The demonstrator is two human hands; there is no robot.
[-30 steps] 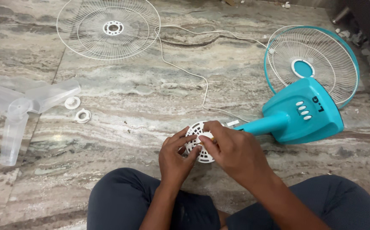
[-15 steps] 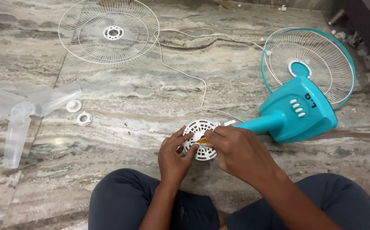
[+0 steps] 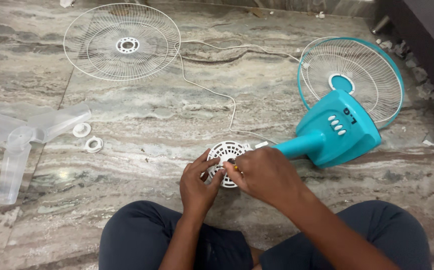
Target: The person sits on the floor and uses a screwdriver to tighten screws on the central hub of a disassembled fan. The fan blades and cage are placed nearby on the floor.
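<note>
Both hands' fingers (image 3: 216, 172) pinch the white vented cover (image 3: 225, 152) — teal fan (image 3: 337, 127) just beside.

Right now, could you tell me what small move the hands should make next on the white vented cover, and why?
Probably keep the left hand steadying the white vented cover while the right hand works its small tool at the centre, since both hands already meet there.
</note>
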